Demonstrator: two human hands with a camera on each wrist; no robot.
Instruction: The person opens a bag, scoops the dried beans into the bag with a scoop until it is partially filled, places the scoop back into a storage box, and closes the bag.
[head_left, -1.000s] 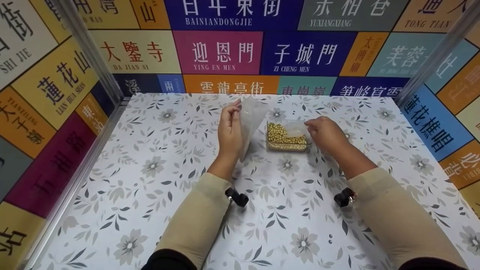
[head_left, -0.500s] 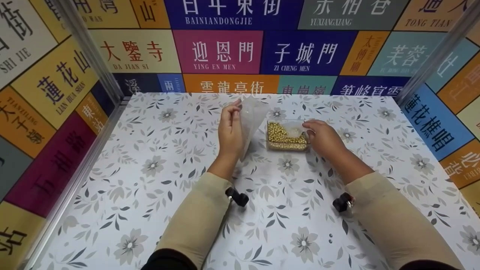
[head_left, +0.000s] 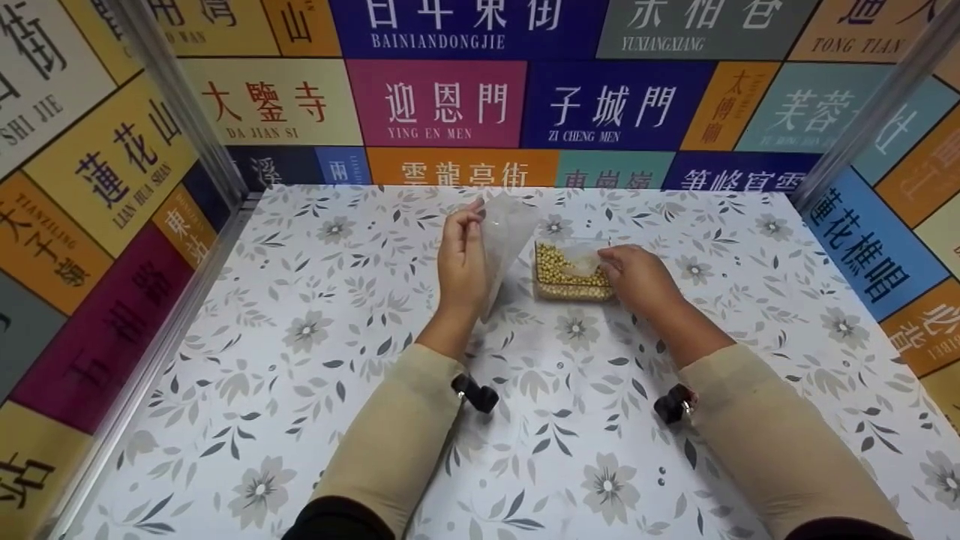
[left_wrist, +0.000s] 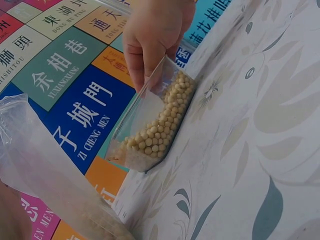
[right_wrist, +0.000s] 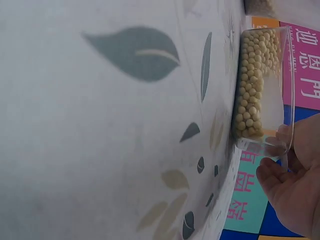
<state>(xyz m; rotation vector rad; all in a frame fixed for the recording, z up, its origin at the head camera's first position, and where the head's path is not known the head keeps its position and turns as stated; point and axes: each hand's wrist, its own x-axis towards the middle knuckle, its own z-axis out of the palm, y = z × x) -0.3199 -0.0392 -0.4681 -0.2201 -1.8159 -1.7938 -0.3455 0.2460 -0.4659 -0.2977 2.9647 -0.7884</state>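
A clear plastic box holding yellow soybeans stands on the table right of centre. My right hand pinches the end of a translucent white scoop, whose bowl lies among the beans; the box wall partly blurs the grip in the right wrist view. Left of the box, my left hand holds a translucent plastic bag upright by its side. In the left wrist view some beans show dimly at the bottom of the bag.
A white tablecloth with grey flowers and leaves covers the table. Colourful panels with Chinese lettering wall it in at the back and both sides. Small black cameras sit at both wrists.
My right hand has moved left and slightly down at the box, and the scoop has slid further left into the beans. My left hand and the bag have stayed still.
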